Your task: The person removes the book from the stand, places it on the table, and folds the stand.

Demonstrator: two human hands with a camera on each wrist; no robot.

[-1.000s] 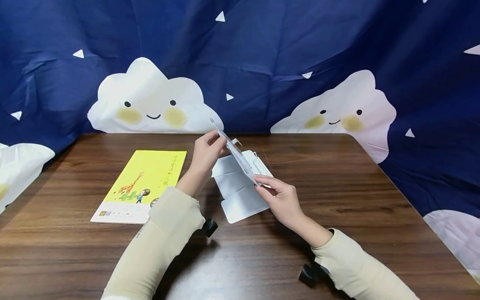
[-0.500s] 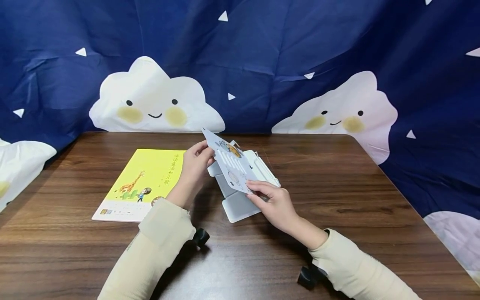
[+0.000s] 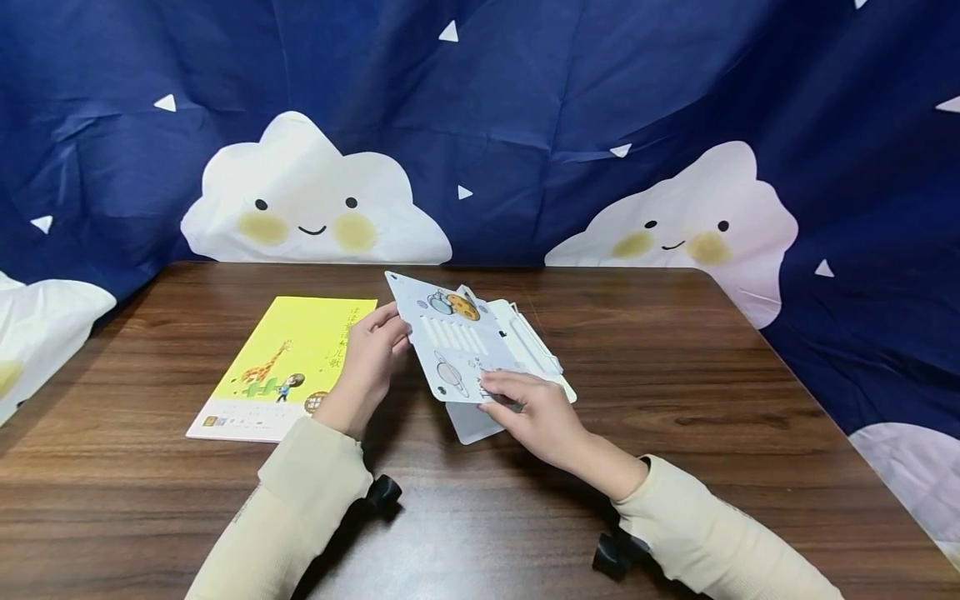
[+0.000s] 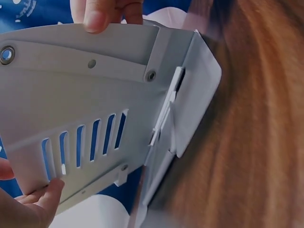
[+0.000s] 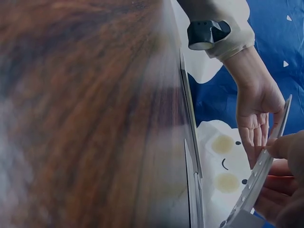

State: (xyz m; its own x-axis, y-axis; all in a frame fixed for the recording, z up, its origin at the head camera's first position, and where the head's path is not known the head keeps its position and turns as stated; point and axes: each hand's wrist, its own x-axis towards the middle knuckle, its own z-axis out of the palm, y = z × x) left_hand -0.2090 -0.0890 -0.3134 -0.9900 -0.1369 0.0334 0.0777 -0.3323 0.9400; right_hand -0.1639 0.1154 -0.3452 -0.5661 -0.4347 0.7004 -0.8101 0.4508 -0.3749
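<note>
A white folding book stand with planet prints and slots stands partly unfolded in mid-table, its printed panel tilted. My left hand holds the panel's left edge; in the left wrist view, fingers touch it beside the slots. With my right hand I grip the panel's near right side, thumb on the printed face. The left wrist view shows the bare underside, with its rivets and hinge. Below the panel, part of the base lies on the table; the rest is hidden.
A yellow children's book with a giraffe on its cover lies at the left. The dark wooden table ends at a blue curtain with smiling clouds. Black wrist cameras hang below both sleeves.
The panel, nearly edge-on before, has swung to the left and flatter, and its printed face now shows. My left hand has moved left and down with it; the right has shifted slightly left.
</note>
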